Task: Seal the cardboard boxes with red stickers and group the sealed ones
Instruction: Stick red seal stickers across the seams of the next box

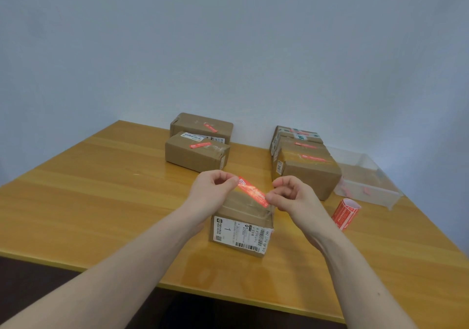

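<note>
Both hands — left hand (213,189), right hand (291,196) — pinch the red sticker (252,190) ends, stretched between grips above box (241,224).

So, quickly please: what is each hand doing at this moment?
Left hand: pinches one end of the long red paper sticker.
Right hand: pinches the sticker's other end, above the brown cardboard box.
</note>
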